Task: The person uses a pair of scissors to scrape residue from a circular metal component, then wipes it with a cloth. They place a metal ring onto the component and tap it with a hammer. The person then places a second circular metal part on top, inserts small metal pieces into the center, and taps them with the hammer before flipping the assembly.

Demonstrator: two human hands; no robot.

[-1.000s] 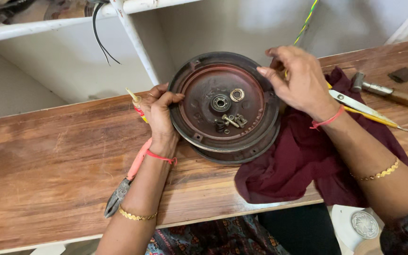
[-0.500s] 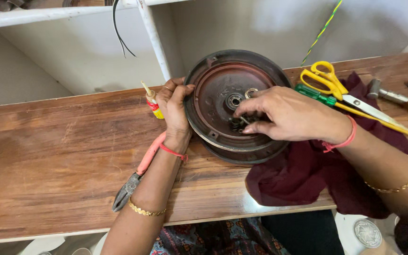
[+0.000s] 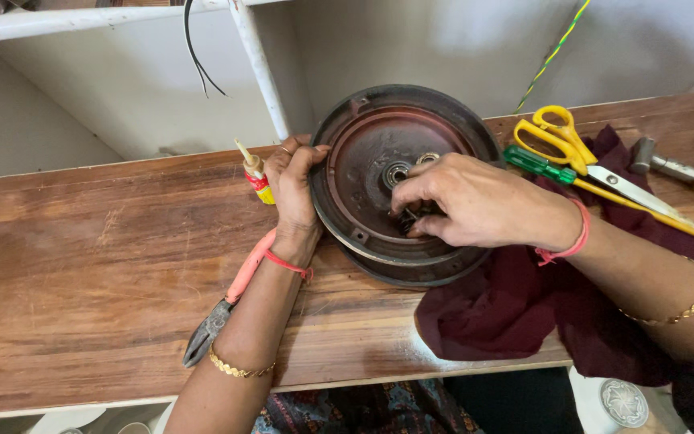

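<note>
Round, rusty-brown metal motor housing (image 3: 363, 193) lies flat on the wooden bench (image 3: 82, 273), right of centre and toward the far edge, its right rim on a dark maroon cloth (image 3: 516, 313).

Left hand (image 3: 295, 189) on the housing's left rim, fingers curled over the edge and gripping it, as half a second ago. Red thread at the wrist, gold bangle further down the forearm.

Right hand (image 3: 475, 201) over the housing's right half, fingertips bent down and pinched together on small metal parts (image 3: 411, 221) just right of the central bearing hole (image 3: 396, 173). What exactly is pinched cannot be made out. A small ring-shaped washer (image 3: 427, 158) lies just beyond the knuckles. One second ago this hand was up on the far right rim; half a second ago it had come to the centre, and it holds about the same spot now.

Around it: small yellow and red glue tube (image 3: 255, 173) standing just left of the left hand. Pink-handled pliers (image 3: 222, 305) under the left forearm, jaws pointing near-left. Yellow-handled scissors (image 3: 572, 149) and a green-handled screwdriver (image 3: 540, 165) on the cloth to the far right, touching. A hammer (image 3: 668, 165) further right. White shelf frame (image 3: 259, 64) and a black cable (image 3: 194, 56) beyond the bench.
</note>
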